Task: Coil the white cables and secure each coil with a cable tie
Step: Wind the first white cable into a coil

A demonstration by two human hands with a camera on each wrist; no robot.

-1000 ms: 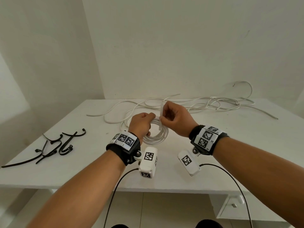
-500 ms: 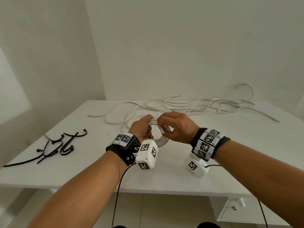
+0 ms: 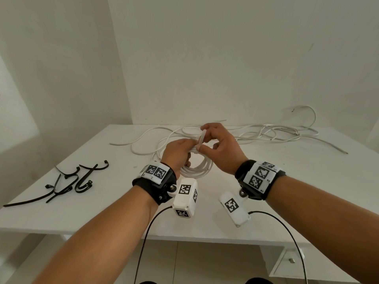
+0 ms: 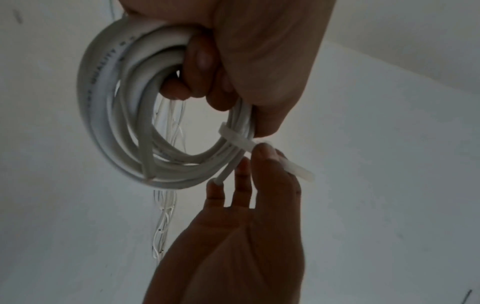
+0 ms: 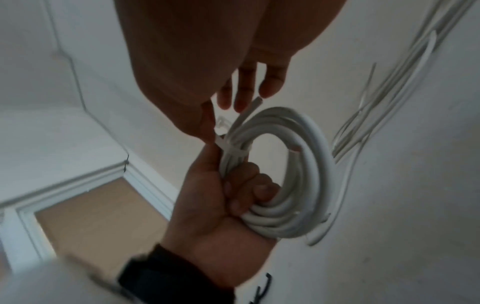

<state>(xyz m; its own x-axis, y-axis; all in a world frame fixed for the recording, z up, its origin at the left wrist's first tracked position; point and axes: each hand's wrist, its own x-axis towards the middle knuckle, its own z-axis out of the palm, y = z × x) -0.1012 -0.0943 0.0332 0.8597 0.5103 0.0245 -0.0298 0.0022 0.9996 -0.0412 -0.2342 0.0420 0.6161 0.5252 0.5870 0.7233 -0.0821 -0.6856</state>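
Observation:
My left hand (image 3: 178,153) grips a coil of white cable (image 3: 200,169) above the middle of the white table (image 3: 102,210); its fingers curl round the bundle (image 4: 145,115). A white cable tie (image 4: 237,140) loops round the coil (image 5: 293,185) just beyond that grip. My right hand (image 3: 220,147) pinches the tie's tail (image 3: 201,138) between thumb and forefinger, with the tail pointing up. In the right wrist view the tie (image 5: 231,149) crosses the strands beside the left hand (image 5: 223,207). The right hand (image 4: 249,216) has its other fingers spread.
Several loose white cables (image 3: 264,134) lie tangled along the table's back edge toward the right. Several black cable ties (image 3: 67,181) lie at the left of the table. White walls stand behind and to the left. A small drawer unit (image 3: 287,261) sits below the table's right front.
My right hand has come up from low beside the coil and now holds the tie's tail upright. The left hand keeps its grip on the coil and has turned slightly.

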